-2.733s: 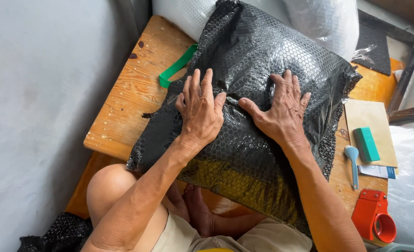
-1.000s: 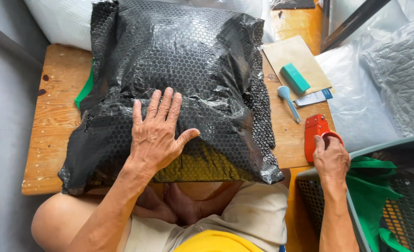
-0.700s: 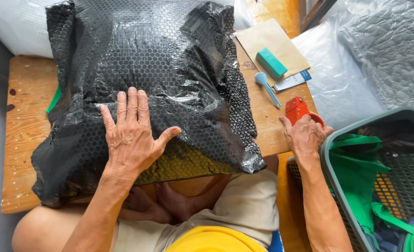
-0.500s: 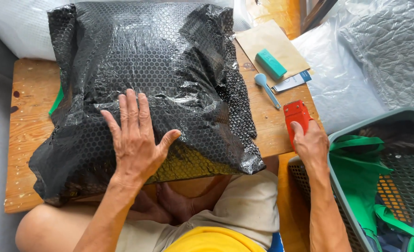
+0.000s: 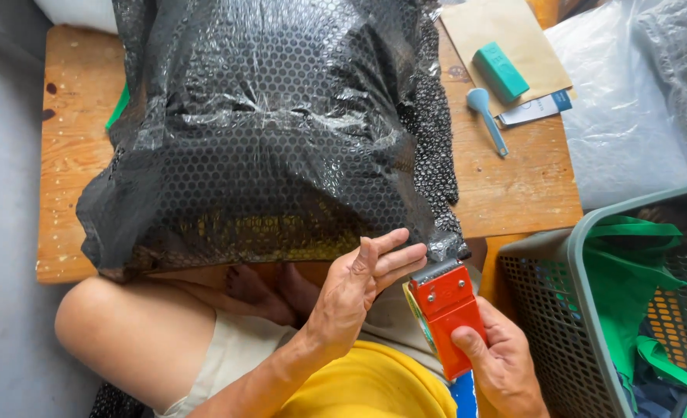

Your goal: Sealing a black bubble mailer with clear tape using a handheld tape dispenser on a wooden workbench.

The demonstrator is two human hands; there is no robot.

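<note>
Both hands have come off the table toward the lap: the right hand (image 5: 498, 364) is clamped round a red tape dispenser (image 5: 446, 313), and the left hand (image 5: 359, 290), fingers loose and open, touches its metal front edge. Just beyond, the glossy black bubble-wrap parcel (image 5: 274, 131) overhangs the wooden table (image 5: 514, 186). Bare board remains at the right edge, beside a grey mesh basket (image 5: 545, 310).

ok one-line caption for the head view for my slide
Right hand grips a red tape dispenser while the left hand touches its front, beside a black bubble-wrap parcel on a wooden table.
</note>
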